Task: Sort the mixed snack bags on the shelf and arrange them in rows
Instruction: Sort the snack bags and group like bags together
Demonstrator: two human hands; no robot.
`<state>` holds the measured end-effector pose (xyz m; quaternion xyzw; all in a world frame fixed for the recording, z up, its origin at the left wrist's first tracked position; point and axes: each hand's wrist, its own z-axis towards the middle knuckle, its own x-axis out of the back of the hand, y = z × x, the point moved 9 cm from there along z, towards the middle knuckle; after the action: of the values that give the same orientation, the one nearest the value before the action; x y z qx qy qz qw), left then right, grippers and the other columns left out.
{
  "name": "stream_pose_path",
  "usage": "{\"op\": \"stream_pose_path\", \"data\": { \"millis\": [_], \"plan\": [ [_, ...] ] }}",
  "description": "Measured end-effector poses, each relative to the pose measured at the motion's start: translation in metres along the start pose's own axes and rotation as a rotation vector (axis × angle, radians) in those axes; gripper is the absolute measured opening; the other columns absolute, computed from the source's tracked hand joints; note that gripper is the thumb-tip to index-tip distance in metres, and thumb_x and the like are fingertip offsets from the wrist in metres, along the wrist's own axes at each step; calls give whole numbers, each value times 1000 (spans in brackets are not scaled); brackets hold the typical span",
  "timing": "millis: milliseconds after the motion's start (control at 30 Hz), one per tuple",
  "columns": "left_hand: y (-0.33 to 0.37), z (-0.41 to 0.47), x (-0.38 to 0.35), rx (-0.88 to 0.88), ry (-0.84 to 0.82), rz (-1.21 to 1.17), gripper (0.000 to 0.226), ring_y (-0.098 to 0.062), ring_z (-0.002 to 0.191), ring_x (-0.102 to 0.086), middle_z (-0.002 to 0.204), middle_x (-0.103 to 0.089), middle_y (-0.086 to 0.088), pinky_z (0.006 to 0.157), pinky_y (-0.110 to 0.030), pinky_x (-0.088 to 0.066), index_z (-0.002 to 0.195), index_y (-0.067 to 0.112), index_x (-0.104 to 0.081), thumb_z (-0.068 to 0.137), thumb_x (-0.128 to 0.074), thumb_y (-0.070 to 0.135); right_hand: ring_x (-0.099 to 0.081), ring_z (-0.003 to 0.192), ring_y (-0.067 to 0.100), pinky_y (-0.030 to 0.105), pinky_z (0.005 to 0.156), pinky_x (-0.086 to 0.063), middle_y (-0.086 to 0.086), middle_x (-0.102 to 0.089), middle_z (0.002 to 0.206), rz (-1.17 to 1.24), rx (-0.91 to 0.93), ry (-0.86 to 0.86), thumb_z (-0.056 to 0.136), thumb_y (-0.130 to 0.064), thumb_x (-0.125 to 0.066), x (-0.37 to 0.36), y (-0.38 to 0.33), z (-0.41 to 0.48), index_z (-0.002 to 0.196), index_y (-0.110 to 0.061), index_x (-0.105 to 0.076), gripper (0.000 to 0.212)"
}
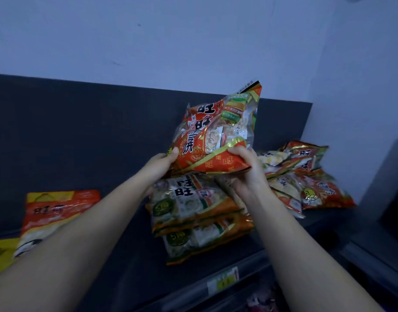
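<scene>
A red and orange rice cracker bag (216, 131) is held tilted in the air above the dark shelf (125, 251). My left hand (160, 164) grips its lower left edge. My right hand (247, 170) grips its lower right corner with the fingers curled over the bag's bottom. Directly below lies a stack of similar bags (200, 217) flat on the shelf. A loose pile of more such bags (306, 176) lies to the right, near the wall corner. An orange bag with a yellow handle top (56, 215) lies at the left.
A dark back panel (80, 131) rises behind the shelf, with a pale wall above. A yellow price label (222, 281) sits on the shelf's front edge. A yellow package (0, 255) shows at the far left. A dark unit (387, 199) stands at the right.
</scene>
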<state>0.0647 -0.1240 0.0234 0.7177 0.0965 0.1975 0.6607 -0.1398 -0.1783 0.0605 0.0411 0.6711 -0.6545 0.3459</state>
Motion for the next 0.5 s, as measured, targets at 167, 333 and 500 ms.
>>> {"op": "stream_pose_path", "data": {
  "millis": [167, 333, 500],
  "plan": [
    [24, 48, -64, -91, 118, -93, 42, -19, 101, -62, 119, -62, -5, 84, -37, -53, 127, 17, -51, 94, -55, 44, -64, 96, 29, 49, 91, -54, 14, -68, 102, 166, -55, 77, 81, -18, -69, 69, -49, 38, 113, -6, -58, 36],
    [63, 75, -133, -211, 174, -238, 37, -15, 91, -62, 103, -64, -3, 72, -29, -52, 124, 13, -51, 91, -65, 21, -62, 113, 37, 59, 98, -47, 19, -66, 122, 349, 7, 75, 86, -56, -59, 131, -96, 75, 128, -9, -57, 63],
    [97, 108, -189, -270, 241, -267, 37, -22, 96, -66, 103, -66, -6, 89, -44, -54, 111, 18, -51, 82, -75, 17, -51, 123, 42, 63, 101, -42, 20, -53, 133, 535, 109, 147, 67, -61, -71, 182, -122, 93, 135, -11, -47, 88]
  ]
}}
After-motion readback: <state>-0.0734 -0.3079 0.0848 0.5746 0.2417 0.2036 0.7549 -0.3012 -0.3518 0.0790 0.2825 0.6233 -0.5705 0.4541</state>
